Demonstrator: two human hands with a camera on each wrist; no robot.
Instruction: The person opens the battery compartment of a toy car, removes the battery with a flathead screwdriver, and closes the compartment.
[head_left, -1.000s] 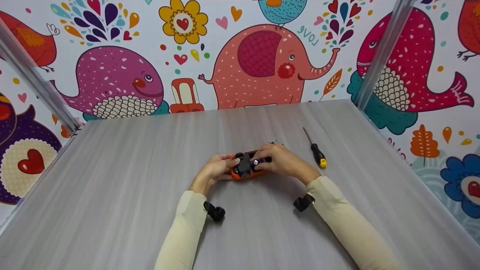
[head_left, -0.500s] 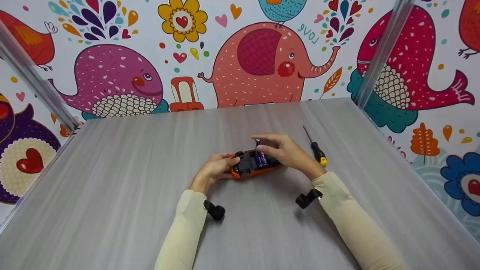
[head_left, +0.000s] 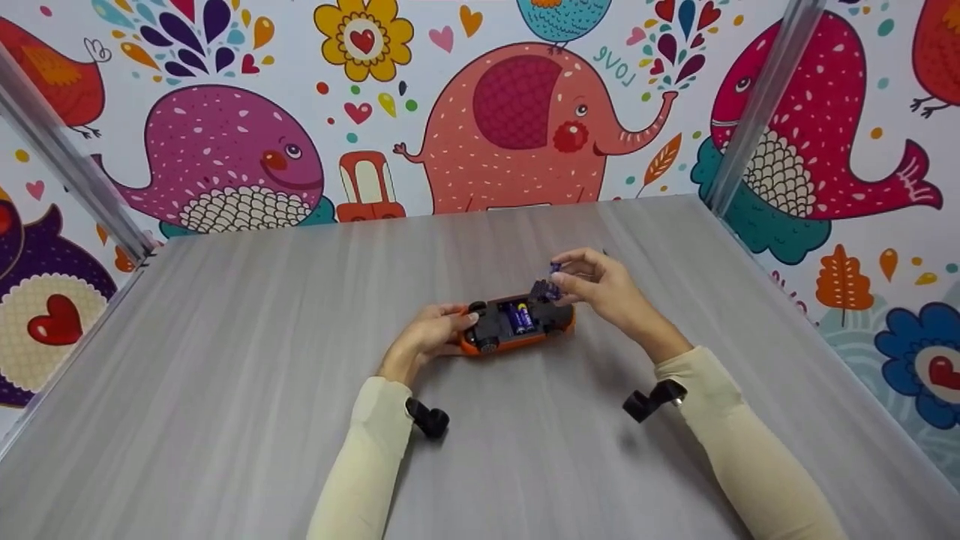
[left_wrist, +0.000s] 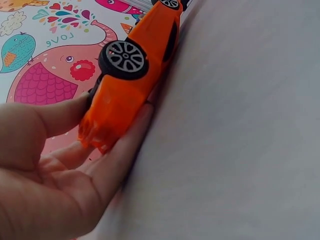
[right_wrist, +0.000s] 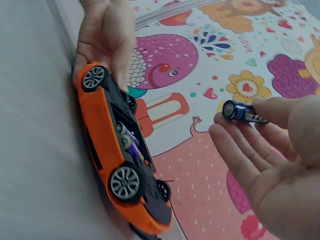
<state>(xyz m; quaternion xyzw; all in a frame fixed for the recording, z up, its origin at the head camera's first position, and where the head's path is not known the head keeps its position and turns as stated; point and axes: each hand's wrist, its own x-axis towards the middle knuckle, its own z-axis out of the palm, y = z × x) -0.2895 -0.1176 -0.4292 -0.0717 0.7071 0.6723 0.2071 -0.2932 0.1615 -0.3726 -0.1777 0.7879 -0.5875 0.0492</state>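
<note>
An orange toy car (head_left: 517,346) lies wheels up on the table, its battery compartment uncovered in the underside. Purple batteries (head_left: 520,318) sit inside that compartment. My left hand (head_left: 431,334) grips one end of the car, thumb on the black underside and fingers beneath the orange body. Past the car's far side, my right hand (head_left: 607,289) pinches a loose battery (right_wrist: 243,112) between thumb and fingers, with its flat end showing in the right wrist view. Just below that hand, a small dark piece (head_left: 539,289) lies behind the car.
A screwdriver lies behind my right hand, nearly all hidden, with only its tip (head_left: 605,252) showing. The grey table (head_left: 262,337) ends at a wall (head_left: 405,172) printed with cartoon animals. Metal posts (head_left: 765,112) stand at both back corners.
My right hand has lifted a battery out of the car's compartment and moved it right and away, uncovering the batteries inside. The left hand and the car stay in place.
</note>
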